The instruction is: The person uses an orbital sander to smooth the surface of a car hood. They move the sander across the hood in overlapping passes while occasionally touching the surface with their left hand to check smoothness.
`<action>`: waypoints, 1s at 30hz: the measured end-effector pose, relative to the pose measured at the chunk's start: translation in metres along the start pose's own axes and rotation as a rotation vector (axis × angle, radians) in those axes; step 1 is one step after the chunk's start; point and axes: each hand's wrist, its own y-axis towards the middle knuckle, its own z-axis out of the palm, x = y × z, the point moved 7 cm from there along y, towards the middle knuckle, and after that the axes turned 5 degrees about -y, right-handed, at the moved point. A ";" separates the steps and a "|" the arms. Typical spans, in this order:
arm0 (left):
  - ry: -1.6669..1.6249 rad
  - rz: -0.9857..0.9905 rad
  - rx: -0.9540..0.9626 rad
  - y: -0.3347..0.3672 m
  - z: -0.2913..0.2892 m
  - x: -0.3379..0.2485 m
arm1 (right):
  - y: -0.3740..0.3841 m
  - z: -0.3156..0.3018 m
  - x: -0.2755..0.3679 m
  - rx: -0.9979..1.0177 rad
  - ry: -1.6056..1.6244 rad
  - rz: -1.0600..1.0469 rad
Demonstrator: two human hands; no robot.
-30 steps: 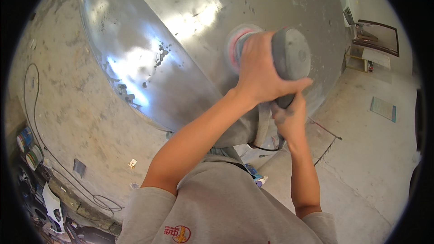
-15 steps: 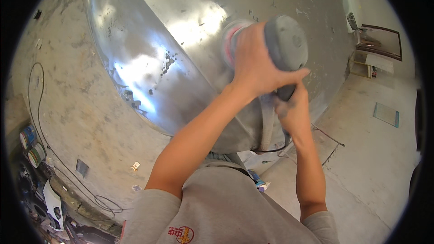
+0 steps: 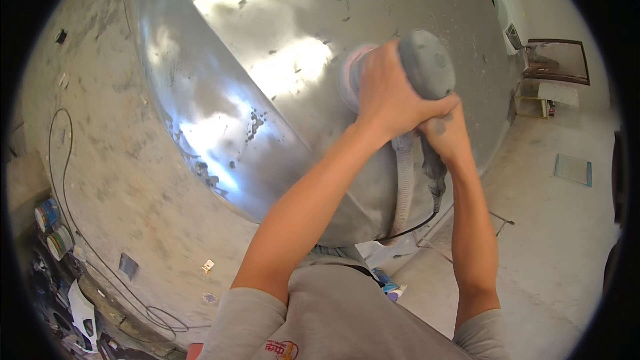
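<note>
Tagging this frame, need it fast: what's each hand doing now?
Left hand: closed around the body of the sander.
Right hand: closed on the same sander's handle.

The person's in a grey tee (image 3: 360, 313) with short sleeves (image 3: 250, 313), a red-and-yellow round emblem (image 3: 285, 349) (bit cut off at the bottom), greyish trousers (image 3: 337, 251); left hand (image 3: 388, 90) and right hand (image 3: 450, 132) bare.

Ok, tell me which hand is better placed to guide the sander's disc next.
Left, I'd judge: the left hand has its grip around the sander close beside the disc, while the right hand holds farther back, at the handle.
</note>
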 end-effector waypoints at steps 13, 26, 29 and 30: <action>0.020 -0.043 -0.019 0.059 -0.054 0.037 | 0.068 -0.002 0.047 -0.134 -0.114 -0.095; 1.194 0.208 0.009 0.056 -0.160 0.084 | 0.080 0.008 0.070 -0.233 -0.291 -0.222; 1.189 0.214 0.009 0.038 -0.156 0.083 | 0.083 0.017 0.065 -0.174 -0.280 -0.125; 1.212 0.159 0.036 0.034 -0.156 0.088 | 0.084 0.020 0.061 -0.137 -0.245 -0.071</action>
